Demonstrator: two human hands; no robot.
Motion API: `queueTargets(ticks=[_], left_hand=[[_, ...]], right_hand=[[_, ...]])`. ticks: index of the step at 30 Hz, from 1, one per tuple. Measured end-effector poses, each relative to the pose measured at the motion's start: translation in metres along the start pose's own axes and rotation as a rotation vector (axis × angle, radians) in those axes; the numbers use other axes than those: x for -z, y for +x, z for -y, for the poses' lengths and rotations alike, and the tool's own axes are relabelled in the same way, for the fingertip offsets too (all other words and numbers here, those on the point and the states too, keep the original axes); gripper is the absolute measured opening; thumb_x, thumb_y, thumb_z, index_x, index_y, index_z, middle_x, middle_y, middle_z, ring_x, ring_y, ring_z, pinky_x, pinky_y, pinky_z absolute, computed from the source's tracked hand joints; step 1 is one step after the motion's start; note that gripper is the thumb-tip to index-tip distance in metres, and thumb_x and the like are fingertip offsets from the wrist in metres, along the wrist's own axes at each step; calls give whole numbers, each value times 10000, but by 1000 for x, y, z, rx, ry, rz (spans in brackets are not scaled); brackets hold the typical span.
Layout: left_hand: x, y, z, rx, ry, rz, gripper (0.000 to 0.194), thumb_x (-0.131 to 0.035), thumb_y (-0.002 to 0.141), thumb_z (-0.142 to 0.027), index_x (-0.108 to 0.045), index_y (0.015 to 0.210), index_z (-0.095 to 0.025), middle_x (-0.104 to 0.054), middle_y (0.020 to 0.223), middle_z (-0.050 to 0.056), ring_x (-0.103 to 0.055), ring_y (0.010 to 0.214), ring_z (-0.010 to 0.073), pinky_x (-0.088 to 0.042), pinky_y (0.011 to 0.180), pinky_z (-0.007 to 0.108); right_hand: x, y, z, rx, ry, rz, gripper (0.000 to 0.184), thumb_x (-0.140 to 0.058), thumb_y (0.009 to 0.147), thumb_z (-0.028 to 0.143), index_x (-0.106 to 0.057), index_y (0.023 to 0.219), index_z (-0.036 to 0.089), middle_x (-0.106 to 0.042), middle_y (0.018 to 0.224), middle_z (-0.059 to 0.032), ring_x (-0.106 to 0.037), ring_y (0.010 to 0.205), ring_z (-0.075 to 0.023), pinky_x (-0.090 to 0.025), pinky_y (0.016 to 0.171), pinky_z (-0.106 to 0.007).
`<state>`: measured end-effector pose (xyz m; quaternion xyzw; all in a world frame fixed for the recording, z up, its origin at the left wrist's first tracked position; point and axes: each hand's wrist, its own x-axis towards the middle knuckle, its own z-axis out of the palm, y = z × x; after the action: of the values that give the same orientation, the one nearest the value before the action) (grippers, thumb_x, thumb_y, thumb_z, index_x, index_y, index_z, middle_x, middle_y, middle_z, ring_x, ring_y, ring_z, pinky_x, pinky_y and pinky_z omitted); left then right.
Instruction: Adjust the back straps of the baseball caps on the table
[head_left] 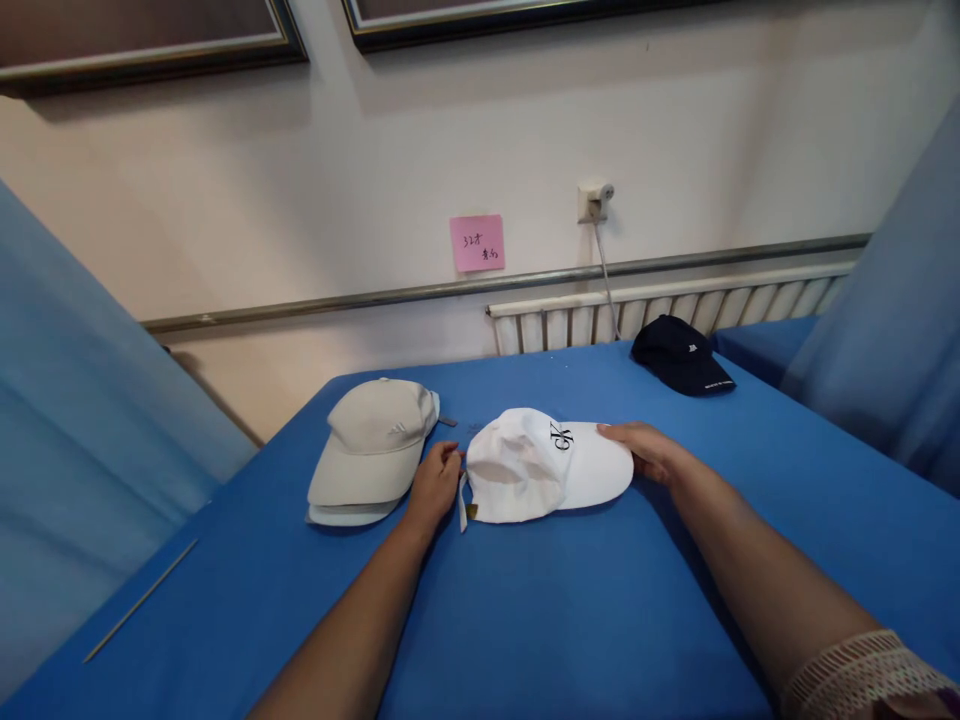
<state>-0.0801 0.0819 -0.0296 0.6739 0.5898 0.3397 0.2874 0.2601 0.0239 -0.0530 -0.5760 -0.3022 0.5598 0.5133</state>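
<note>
A white baseball cap (517,470) with a black logo lies on its side near the middle of the blue-covered table, its brim pointing right. My right hand (649,450) is closed on the tip of that brim, thumb on top and the other fingers hidden beneath. At the cap's rear, my left hand (437,485) has its fingers curled together against the back edge; part of the grip is hidden. The back strap (463,505) with its metal buckle hangs loose beside this hand. Just left of it sit stacked pale caps (375,430), brims facing me.
A navy cap (679,355) rests at the table's far right corner. On the left lies a thin stick (142,600). Behind the blue table (525,620) are a radiator (570,328), a metal rail (360,298) and a plugged-in cable (604,270). Blue curtains (82,430) hang at both sides.
</note>
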Motion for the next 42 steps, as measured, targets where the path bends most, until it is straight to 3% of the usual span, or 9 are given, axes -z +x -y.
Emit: queueTargets(ticks=[3, 7, 9, 13, 17, 21, 30, 38, 42], left_hand=[[2, 2, 3, 0, -74, -153, 372, -536, 838, -294, -555, 1172, -134, -638, 1185, 151, -662, 927, 237, -497, 864, 381], [-4, -2, -4, 21, -187, -297, 443, -627, 790, -256, -530, 1208, -150, -564, 1297, 152, -597, 1089, 253, -464, 924, 376], [-16, -12, -13, 95, -357, -217, 405, -666, 770, -250, -561, 1150, -159, -585, 1264, 134, -592, 1092, 243, -462, 915, 351], [-51, -42, -37, 312, -872, 218, 413, -770, 718, -326, -618, 1060, -151, -652, 1167, 150, -640, 976, 227, -486, 816, 315], [-65, -61, -55, 305, -1035, 283, 353, -792, 695, -341, -662, 952, -136, -710, 1022, 141, -671, 903, 224, -519, 801, 325], [-34, -47, -63, 244, -1140, 126, 246, -788, 693, -225, -647, 880, -151, -719, 890, 51, -661, 768, 135, -539, 734, 237], [99, -16, -38, 87, -1118, -490, 127, -638, 757, -18, -580, 702, -118, -661, 632, -7, -622, 563, 90, -565, 563, 178], [127, -39, 6, 338, -932, -598, 80, -611, 747, -35, -577, 723, -103, -627, 590, 22, -593, 484, 99, -514, 471, 171], [129, -52, 12, 323, -825, -840, 158, -634, 695, -82, -556, 821, -139, -596, 676, -24, -580, 545, 93, -466, 487, 174]], right_hand=[[-6, 0, 8, -9, 392, 45, 219, -602, 844, 295, -676, 950, 118, -748, 851, -125, -713, 745, -231, -591, 649, -327], [-22, 0, 15, 149, 720, -164, 139, -510, 893, 193, -634, 956, 198, -742, 792, -27, -700, 670, -148, -596, 577, -229], [-39, -7, 8, 116, 809, -149, 136, -594, 829, 120, -627, 921, 214, -723, 720, 11, -652, 545, -115, -564, 479, -188], [-83, -30, -18, -1, 822, 31, 195, -697, 745, 72, -640, 884, 196, -720, 720, 1, -650, 567, -107, -559, 506, -174], [-109, -52, -33, -44, 710, 222, 227, -757, 726, 135, -672, 934, 161, -745, 882, -47, -688, 712, -128, -547, 591, -193], [-111, -64, -32, -46, 488, 403, 257, -783, 728, 271, -673, 923, 144, -737, 929, -81, -687, 751, -138, -515, 655, -232], [-108, -58, -39, -30, 314, 480, 294, -798, 705, 334, -655, 890, 155, -710, 847, -55, -639, 679, -115, -473, 632, -242], [-105, -58, -36, -55, 317, 515, 301, -801, 693, 309, -648, 896, 146, -705, 826, -54, -636, 665, -115, -480, 624, -238], [-109, -54, -42, -29, 334, 460, 268, -773, 704, 298, -640, 888, 156, -701, 840, -63, -643, 684, -128, -489, 616, -242]])
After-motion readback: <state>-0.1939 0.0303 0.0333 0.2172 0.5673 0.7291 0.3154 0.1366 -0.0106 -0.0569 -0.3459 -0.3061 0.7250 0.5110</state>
